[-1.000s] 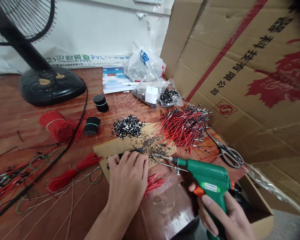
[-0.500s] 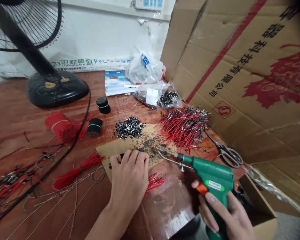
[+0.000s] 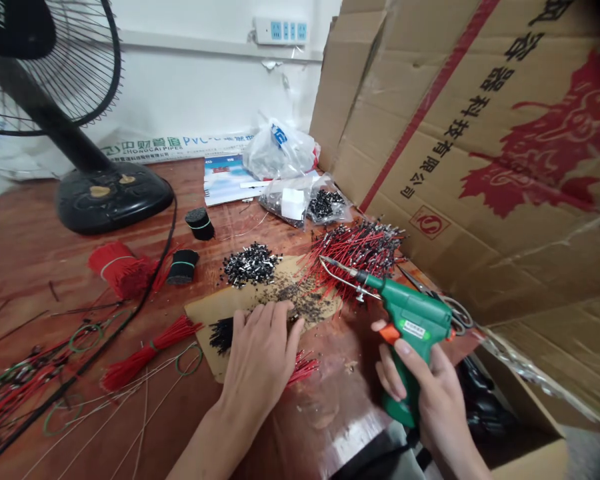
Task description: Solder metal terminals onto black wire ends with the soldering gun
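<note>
My right hand (image 3: 430,373) is wrapped round the grip of a green soldering gun (image 3: 414,312), with a finger by its orange trigger. The gun's metal tip and thin feed tube point up left, in front of a heap of red wires with black ends (image 3: 360,250). Palm down over a piece of cardboard (image 3: 200,310), my left hand (image 3: 260,360) has its fingers bent together; whatever they hold is hidden. Short black wires (image 3: 221,335) stick out at its left, and cut red wires (image 3: 303,368) show by its thumb side.
Loose black-and-silver small parts (image 3: 253,263) lie behind the cardboard. Red wire bundles (image 3: 150,352) and black wire bundles (image 3: 183,267) are at left, near a fan (image 3: 113,200) and its cord. Scissors (image 3: 455,313) lie beside a large carton (image 3: 460,133). An open box (image 3: 535,460) stands at lower right.
The soldering gun's tip has moved away from my left hand, up toward the red wire heap. My left fingers have shifted slightly, exposing more of the black wires. The view has tilted upward.
</note>
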A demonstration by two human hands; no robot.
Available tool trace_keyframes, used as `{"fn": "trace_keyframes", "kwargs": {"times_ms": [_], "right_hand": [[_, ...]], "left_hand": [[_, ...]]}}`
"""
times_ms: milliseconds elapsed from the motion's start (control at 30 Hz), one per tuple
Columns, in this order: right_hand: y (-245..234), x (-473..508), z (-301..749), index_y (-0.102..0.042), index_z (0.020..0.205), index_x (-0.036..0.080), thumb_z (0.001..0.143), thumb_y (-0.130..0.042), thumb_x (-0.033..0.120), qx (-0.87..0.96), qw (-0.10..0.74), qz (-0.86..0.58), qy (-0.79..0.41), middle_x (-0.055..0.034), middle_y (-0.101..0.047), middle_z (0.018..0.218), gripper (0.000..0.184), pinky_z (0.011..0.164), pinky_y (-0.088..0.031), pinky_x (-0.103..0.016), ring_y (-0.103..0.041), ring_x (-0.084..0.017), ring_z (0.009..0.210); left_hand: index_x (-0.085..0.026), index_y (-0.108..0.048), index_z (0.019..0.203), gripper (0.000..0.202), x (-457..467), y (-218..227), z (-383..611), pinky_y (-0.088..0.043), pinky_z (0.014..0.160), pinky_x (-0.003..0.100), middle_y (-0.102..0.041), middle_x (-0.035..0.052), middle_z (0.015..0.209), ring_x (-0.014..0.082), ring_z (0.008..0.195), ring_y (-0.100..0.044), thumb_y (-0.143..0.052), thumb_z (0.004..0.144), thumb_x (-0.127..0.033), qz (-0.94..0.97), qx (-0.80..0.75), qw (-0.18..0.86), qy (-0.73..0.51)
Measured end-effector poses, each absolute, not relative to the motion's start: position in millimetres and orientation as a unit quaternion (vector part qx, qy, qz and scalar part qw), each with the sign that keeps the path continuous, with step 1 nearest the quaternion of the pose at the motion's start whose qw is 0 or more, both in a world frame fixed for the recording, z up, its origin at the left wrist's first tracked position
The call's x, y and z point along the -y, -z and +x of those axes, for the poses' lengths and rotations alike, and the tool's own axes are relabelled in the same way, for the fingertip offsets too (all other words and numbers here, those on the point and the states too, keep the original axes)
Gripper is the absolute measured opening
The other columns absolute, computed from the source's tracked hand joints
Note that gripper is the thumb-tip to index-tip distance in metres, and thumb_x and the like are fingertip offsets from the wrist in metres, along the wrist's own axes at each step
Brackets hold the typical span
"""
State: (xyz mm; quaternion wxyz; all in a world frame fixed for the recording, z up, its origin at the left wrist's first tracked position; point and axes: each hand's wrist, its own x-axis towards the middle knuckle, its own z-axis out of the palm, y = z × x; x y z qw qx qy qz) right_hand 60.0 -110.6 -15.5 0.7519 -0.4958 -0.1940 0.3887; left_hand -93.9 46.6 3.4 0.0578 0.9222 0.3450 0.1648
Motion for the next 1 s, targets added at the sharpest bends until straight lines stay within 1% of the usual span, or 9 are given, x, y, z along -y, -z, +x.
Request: {"fn": "trace_keyframes", "kwargs": {"times_ms": [100, 167, 300, 400, 533, 700, 867, 933, 1000], "right_hand": [[15.7, 111.6, 59.9, -0.054, 0.118, 0.014, 0.100, -0.052, 0.026, 0.203, 0.751, -0.485, -0.399, 0.0022, -0.044, 0.060, 0.022, 0.047, -0.030, -0.024, -0.038, -0.008, 0.046], [14.3, 111.0, 60.6, -0.054, 0.117, 0.015, 0.100, -0.052, 0.026, 0.203, 0.752, -0.479, -0.405, 0.0027, -0.043, 0.059, 0.021, 0.047, -0.030, -0.024, -0.038, -0.008, 0.047], [10.6, 109.7, 62.2, -0.054, 0.115, 0.016, 0.099, -0.054, 0.027, 0.198, 0.755, -0.470, -0.412, 0.0019, -0.046, 0.064, 0.019, 0.048, -0.030, -0.024, -0.037, -0.008, 0.047], [7.8, 110.8, 64.0, -0.054, 0.115, 0.016, 0.099, -0.055, 0.028, 0.193, 0.751, -0.467, -0.424, 0.0032, -0.043, 0.060, 0.020, 0.048, -0.030, -0.024, -0.036, -0.008, 0.047], [3.3, 116.1, 68.0, -0.052, 0.114, 0.016, 0.098, -0.056, 0.028, 0.197, 0.737, -0.484, -0.428, 0.0015, -0.048, 0.063, 0.020, 0.047, -0.029, -0.024, -0.036, -0.008, 0.047], [-4.1, 125.4, 73.9, -0.048, 0.106, 0.017, 0.099, -0.054, 0.030, 0.217, 0.700, -0.520, -0.438, 0.0039, -0.041, 0.054, 0.016, 0.047, -0.029, -0.024, -0.037, -0.010, 0.046], [-4.2, 128.0, 78.1, -0.046, 0.122, 0.016, 0.100, -0.053, 0.033, 0.222, 0.654, -0.557, -0.461, 0.0033, -0.043, 0.057, 0.030, 0.050, -0.031, -0.026, -0.037, -0.010, 0.050], [-0.9, 126.4, 78.9, -0.046, 0.123, 0.014, 0.099, -0.054, 0.034, 0.228, 0.651, -0.559, -0.460, 0.0035, -0.042, 0.056, 0.032, 0.049, -0.031, -0.026, -0.037, -0.010, 0.049], [2.4, 124.8, 79.5, -0.047, 0.120, 0.013, 0.099, -0.055, 0.035, 0.231, 0.648, -0.560, -0.462, 0.0033, -0.042, 0.056, 0.031, 0.048, -0.030, -0.025, -0.037, -0.010, 0.048]], "left_hand": [[-0.018, -0.058, 0.098, 0.016, -48.0, -1.8, -92.8, -0.029, 0.084, 0.039, -0.065, 0.0063, 0.096, 0.0230, 0.091, -0.058, -0.045, 0.098, -0.027, 0.925, -0.348, 0.048, -0.143], [-0.018, -0.059, 0.096, 0.016, -49.3, -2.0, -92.6, -0.029, 0.083, 0.038, -0.065, 0.0053, 0.094, 0.0215, 0.090, -0.059, -0.046, 0.098, -0.026, 0.924, -0.350, 0.057, -0.142], [-0.018, -0.060, 0.095, 0.015, -51.3, -3.8, -92.8, -0.029, 0.081, 0.037, -0.065, 0.0038, 0.094, 0.0199, 0.088, -0.058, -0.048, 0.098, -0.027, 0.922, -0.346, 0.070, -0.160], [-0.019, -0.060, 0.095, 0.015, -52.0, -3.9, -92.5, -0.028, 0.081, 0.037, -0.065, 0.0038, 0.094, 0.0198, 0.087, -0.058, -0.048, 0.098, -0.027, 0.921, -0.347, 0.064, -0.165], [-0.019, -0.061, 0.095, 0.017, -52.9, -2.2, -92.0, -0.027, 0.082, 0.037, -0.066, 0.0034, 0.094, 0.0203, 0.089, -0.058, -0.048, 0.098, -0.029, 0.919, -0.352, 0.067, -0.162], [-0.019, -0.061, 0.095, 0.017, -54.1, -0.4, -92.1, -0.027, 0.081, 0.037, -0.066, 0.0043, 0.093, 0.0210, 0.090, -0.059, -0.049, 0.098, -0.029, 0.919, -0.352, 0.066, -0.167], [-0.019, -0.061, 0.096, 0.017, -55.0, 0.4, -91.4, -0.027, 0.082, 0.038, -0.066, 0.0040, 0.093, 0.0218, 0.089, -0.058, -0.049, 0.098, -0.031, 0.918, -0.354, 0.063, -0.168], [-0.019, -0.060, 0.096, 0.016, -54.5, 0.2, -91.5, -0.027, 0.082, 0.038, -0.066, 0.0032, 0.092, 0.0220, 0.087, -0.058, -0.050, 0.097, -0.032, 0.917, -0.355, 0.064, -0.172], [-0.020, -0.059, 0.096, 0.016, -53.1, -0.9, -92.8, -0.028, 0.081, 0.038, -0.065, 0.0023, 0.092, 0.0221, 0.087, -0.058, -0.051, 0.097, -0.034, 0.914, -0.359, 0.068, -0.178]]}}
